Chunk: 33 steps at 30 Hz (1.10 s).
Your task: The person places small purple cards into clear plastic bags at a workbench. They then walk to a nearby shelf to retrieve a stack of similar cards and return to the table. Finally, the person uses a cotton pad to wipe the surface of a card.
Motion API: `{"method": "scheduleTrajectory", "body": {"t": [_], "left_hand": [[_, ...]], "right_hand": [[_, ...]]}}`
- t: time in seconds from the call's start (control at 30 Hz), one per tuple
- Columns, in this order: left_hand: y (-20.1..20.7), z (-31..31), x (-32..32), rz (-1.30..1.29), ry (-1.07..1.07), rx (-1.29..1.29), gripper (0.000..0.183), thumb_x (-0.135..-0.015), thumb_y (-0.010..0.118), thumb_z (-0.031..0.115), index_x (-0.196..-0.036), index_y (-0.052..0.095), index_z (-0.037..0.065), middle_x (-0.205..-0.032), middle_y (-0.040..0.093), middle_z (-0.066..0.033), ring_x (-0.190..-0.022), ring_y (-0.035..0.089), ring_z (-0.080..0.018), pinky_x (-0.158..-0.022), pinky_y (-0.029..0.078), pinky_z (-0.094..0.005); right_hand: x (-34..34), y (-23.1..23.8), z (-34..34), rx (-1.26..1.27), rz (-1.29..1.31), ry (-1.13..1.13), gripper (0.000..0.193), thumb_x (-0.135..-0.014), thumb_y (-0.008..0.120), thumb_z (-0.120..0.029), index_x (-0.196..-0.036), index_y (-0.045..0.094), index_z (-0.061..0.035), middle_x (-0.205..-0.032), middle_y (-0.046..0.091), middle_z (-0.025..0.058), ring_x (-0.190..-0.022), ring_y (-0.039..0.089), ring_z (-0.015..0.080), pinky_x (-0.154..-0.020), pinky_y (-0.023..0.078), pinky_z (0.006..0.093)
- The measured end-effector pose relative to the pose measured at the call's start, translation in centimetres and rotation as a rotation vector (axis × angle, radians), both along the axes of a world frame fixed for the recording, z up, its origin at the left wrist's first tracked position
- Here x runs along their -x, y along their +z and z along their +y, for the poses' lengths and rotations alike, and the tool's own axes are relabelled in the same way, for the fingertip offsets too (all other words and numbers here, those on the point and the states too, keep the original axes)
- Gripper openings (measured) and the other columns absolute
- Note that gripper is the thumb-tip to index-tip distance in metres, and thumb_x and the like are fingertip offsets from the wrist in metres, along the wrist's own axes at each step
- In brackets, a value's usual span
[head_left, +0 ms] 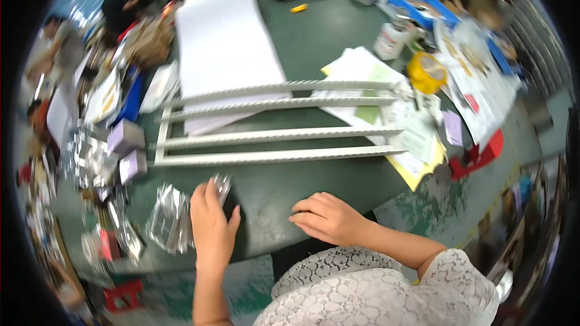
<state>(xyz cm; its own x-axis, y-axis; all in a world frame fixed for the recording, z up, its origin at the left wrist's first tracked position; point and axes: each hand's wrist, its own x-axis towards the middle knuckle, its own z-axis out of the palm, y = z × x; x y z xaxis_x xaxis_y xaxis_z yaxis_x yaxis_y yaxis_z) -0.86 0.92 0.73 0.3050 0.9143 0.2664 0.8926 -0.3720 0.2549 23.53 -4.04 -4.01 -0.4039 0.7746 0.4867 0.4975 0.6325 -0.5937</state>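
My left hand [215, 220] is over the near part of the table with its thumb spread away from the fingers. Its fingertips touch or cover part of a clear plastic bag [223, 188]; the contact is hidden. Just left of that hand lies a pile of clear plastic bags [169, 220]. To the right, my right hand [329, 217] hovers near the table's front edge, fingers half curled, a gap between them and the thumb. I see nothing in it. Beyond both hands a pale rectangular metal frame [278, 136] with long parallel bars lies flat.
Under the frame are a white sheet stack [229, 42] and loose papers [417, 133]. Yellow tape [426, 72], a white bottle [391, 41] and a blue tray [423, 7] stand at the far right. Purple boxes [125, 137] are on the left. Other people work at the far left.
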Motion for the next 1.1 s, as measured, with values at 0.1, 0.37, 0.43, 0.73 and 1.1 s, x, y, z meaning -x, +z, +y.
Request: {"method": "scheduleTrajectory", "body": {"t": [0.1, 0.37, 0.43, 0.73, 1.1], "left_hand": [[0.1, -1.3, -1.6, -0.357, -0.020, 0.044, 0.049, -0.078, 0.066, -0.002, -0.124, 0.047, -0.002, -0.115, 0.051, -0.0172, -0.106, 0.054, -0.0300, -0.092, 0.044, -0.0370], [-3.8, -2.9, -6.4, -1.202, -0.195, 0.789, 0.031, -0.090, 0.058, -0.001, -0.120, 0.050, -0.003, -0.104, 0.059, -0.0118, -0.094, 0.061, -0.0160, -0.081, 0.052, -0.0270], [-4.0, -3.6, -6.0, -1.231, -0.202, 0.817, 0.031, -0.090, 0.058, -0.001, -0.119, 0.050, -0.004, -0.104, 0.060, -0.0123, -0.094, 0.060, -0.0151, -0.081, 0.053, -0.0272], [-7.2, -5.5, -4.7, -0.956, -0.379, 0.306, 0.019, -0.086, 0.059, 0.001, -0.105, 0.062, 0.000, -0.096, 0.061, -0.0092, -0.083, 0.063, -0.0143, -0.072, 0.052, -0.0261], [-8.0, -6.5, -3.8, -0.851, -0.473, 0.131, 0.012, -0.088, 0.054, 0.008, -0.097, 0.060, 0.002, -0.091, 0.058, -0.0097, -0.085, 0.058, -0.0251, -0.077, 0.048, -0.0354]], "right_hand": [[-3.0, 2.5, 1.1, -0.261, -0.035, -0.255, 0.018, -0.080, 0.066, -0.002, -0.097, 0.063, -0.0033, -0.100, 0.061, 0.0074, -0.084, 0.058, 0.0244, -0.076, 0.047, 0.0353], [-18.9, -0.4, 4.7, 0.373, 0.281, -0.831, 0.037, -0.092, 0.057, -0.025, -0.118, 0.052, 0.0009, -0.088, 0.060, 0.0113, -0.078, 0.057, 0.0235, -0.073, 0.046, 0.0351], [-19.1, -0.4, 5.3, 0.511, 0.421, -0.772, 0.038, -0.092, 0.057, -0.028, -0.118, 0.053, -0.0004, -0.087, 0.062, 0.0090, -0.077, 0.058, 0.0206, -0.071, 0.047, 0.0337], [-14.6, 4.4, 3.3, 0.723, 0.896, -0.510, 0.026, -0.090, 0.061, -0.023, -0.105, 0.065, -0.0025, -0.093, 0.067, 0.0038, -0.081, 0.063, 0.0123, -0.071, 0.051, 0.0296], [-4.7, 18.1, -5.7, 0.284, 1.196, 0.042, 0.025, -0.095, 0.051, -0.016, -0.112, 0.050, 0.0019, -0.069, 0.036, -0.0013, -0.050, 0.032, 0.0058, -0.046, 0.035, 0.0197]]}}
